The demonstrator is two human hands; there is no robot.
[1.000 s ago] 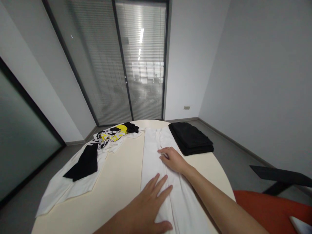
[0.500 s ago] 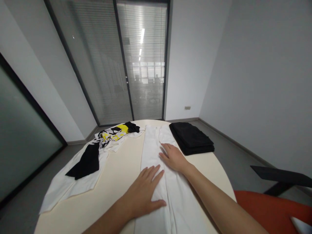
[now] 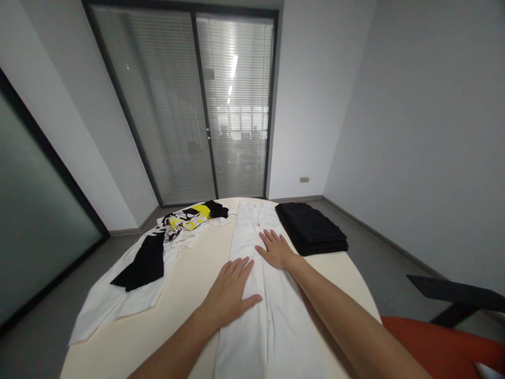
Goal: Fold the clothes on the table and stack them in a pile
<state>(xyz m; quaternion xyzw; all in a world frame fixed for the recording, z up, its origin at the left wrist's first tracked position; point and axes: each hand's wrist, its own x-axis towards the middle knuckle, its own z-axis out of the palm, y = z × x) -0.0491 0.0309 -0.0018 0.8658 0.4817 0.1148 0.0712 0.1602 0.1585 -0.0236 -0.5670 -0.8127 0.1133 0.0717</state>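
White trousers (image 3: 241, 342) lie lengthwise across the round table, their waist end at the far side and long creases down the middle. My left hand (image 3: 230, 296) lies flat on their left part, fingers pointing forward and thumb out to the right. Farther up, my right hand (image 3: 275, 250) rests on the right part with its fingers spread, just below the waist. Neither hand grips the cloth. The near end of the trousers runs out of view at the bottom.
Folded black clothing (image 3: 311, 229) is stacked right of the trousers. On the left lie white garments (image 3: 104, 302), a black cloth piece (image 3: 145, 263) and a yellow, black and white patterned garment (image 3: 193, 217). A red chair (image 3: 430, 342) with a black armrest stands beside the cream table (image 3: 189, 273).
My left hand has slid a little farther up the trousers, and my right hand has shifted slightly, its fingers flatter and more spread. The camera view has tilted slightly.
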